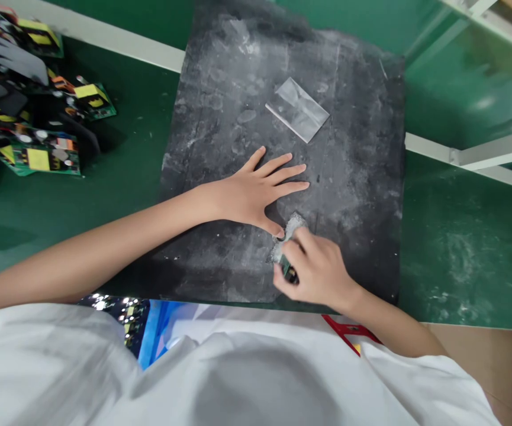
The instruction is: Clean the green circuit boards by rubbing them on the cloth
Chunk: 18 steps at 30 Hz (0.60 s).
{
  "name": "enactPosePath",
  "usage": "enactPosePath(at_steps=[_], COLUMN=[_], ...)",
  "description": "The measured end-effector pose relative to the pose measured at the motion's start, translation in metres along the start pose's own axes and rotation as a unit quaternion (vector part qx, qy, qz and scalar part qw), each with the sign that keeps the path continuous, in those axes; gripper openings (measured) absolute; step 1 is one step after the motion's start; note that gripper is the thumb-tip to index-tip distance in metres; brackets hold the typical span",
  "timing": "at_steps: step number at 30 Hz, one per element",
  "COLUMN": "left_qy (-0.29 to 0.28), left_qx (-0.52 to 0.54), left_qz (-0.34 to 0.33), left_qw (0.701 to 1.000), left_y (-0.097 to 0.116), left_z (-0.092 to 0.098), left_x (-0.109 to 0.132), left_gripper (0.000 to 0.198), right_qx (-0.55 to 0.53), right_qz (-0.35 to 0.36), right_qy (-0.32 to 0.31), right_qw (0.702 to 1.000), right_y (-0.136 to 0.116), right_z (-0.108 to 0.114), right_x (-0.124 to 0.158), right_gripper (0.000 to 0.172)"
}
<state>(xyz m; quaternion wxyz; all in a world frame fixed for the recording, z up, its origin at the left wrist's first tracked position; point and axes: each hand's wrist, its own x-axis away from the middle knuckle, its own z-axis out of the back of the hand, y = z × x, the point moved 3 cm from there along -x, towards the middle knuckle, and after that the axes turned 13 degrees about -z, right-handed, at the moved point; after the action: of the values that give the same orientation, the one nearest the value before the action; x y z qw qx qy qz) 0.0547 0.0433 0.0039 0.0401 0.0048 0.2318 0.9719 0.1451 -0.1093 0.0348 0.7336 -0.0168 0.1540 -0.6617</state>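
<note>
At the black mat (357, 201), right grip (320, 266) clamps a green board (288, 269), left grip (251, 195) splayed.

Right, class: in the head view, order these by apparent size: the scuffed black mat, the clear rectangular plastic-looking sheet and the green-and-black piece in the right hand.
1. Scuffed black mat
2. Clear rectangular plastic-looking sheet
3. Green-and-black piece, partly hidden in the right hand, ranked by what shows
</note>
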Motion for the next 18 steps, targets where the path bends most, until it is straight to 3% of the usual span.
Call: enactPosePath(at_steps=[3, 8, 14, 18], left_qy=[-0.009, -0.006, -0.001, 0.006], left_qx=[-0.006, -0.01, -0.005, -0.004], left_qz=[0.0, 0.007, 0.0, -0.002], left_qw=[1.0, 1.0, 1.0, 1.0], left_y=[0.0, 0.0, 0.001, 0.0], left_z=[0.0, 0.0, 0.0, -0.001], left_x=[0.0, 0.0, 0.0, 0.0], left_gripper=[0.085, 0.088, 0.087, 0.088], right_qx=[-0.02, 0.005, -0.011, 0.022], right_qz=[0.023, -0.041, 0.027, -0.055], right_qy=[-0.003, 0.012, -0.001, 0.016], right_qw=[1.0, 0.999, 1.0, 0.998], right_y=[-0.004, 0.007, -0.007, 0.008], right_z=[-0.001, 0.001, -0.001, 0.002], right_x=[0.003, -0.002, 0.004, -0.003], right_gripper=[0.015, 0.018, 0.014, 0.019])
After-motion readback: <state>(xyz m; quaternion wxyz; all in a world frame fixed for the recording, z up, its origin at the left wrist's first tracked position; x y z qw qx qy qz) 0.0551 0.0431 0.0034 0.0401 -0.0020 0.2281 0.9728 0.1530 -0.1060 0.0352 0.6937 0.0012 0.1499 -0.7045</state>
